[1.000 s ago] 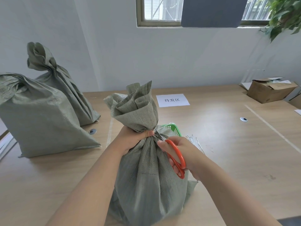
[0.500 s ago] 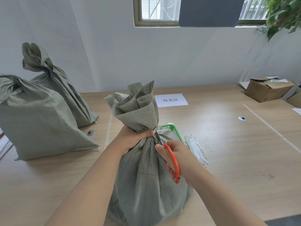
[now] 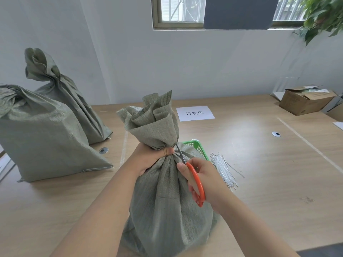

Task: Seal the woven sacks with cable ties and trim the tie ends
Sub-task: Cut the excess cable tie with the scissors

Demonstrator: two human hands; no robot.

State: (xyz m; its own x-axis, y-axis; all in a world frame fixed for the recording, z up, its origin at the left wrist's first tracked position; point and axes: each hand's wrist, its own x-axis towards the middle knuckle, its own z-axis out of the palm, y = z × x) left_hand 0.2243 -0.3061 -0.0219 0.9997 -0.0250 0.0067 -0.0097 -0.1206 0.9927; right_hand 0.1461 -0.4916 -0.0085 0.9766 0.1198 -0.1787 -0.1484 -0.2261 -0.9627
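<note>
While left hand (image 3: pixel 150 156) clamped soft sack (image 3: pixel 167 197) at its neck, right hand (image 3: pixel 206 179) gripped scissors (image 3: pixel 194 180) there; weave looked limp.

Both forearms are bare to the frame edge, the left hand (image 3: pixel 150 156) and right hand (image 3: pixel 206 179) ungloved.

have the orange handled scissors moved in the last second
Yes. The orange-handled scissors have slid slightly down the green woven sack, away from its gathered neck.
</note>
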